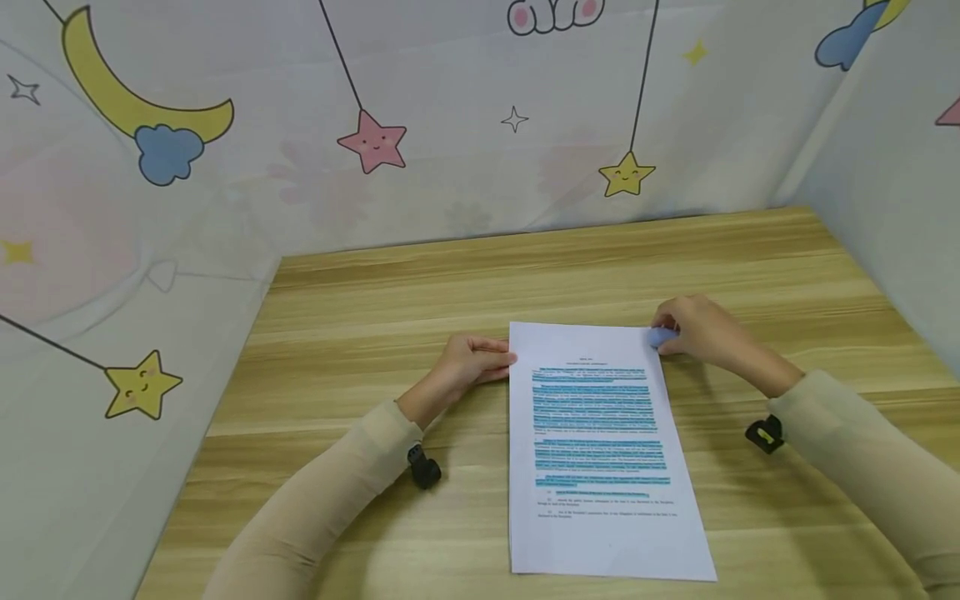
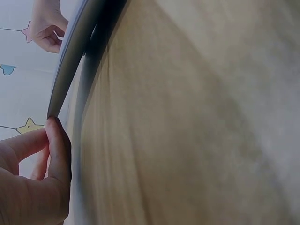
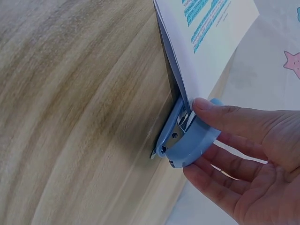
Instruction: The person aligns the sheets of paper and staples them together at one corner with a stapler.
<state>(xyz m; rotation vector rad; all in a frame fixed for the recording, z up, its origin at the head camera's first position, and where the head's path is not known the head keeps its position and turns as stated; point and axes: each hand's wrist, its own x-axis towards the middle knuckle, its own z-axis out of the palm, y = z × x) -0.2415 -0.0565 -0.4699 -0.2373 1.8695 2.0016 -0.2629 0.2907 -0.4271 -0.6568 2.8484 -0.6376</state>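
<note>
A thin stack of printed paper sheets (image 1: 600, 546), its text marked with blue highlighting, lies on the table in the head view. At its upper left edge, my left hand (image 1: 471, 364) pinches the sheets between thumb and fingers; the left wrist view shows that edge lifted above the wood. My right hand (image 1: 701, 329) grips a small light-blue stapler (image 3: 197, 143) at the stack's top right corner. In the right wrist view the corner goes into the stapler's mouth, and the thumb (image 3: 220, 112) lies at the paper beside it.
The wood-grain table (image 1: 360, 333) extends around the paper. Behind it hangs a pale cloth (image 1: 450, 83) printed with stars and a moon, and more cloth covers both sides. Dark wrist cameras are on both sleeves, the left camera (image 1: 425, 468) low over the table.
</note>
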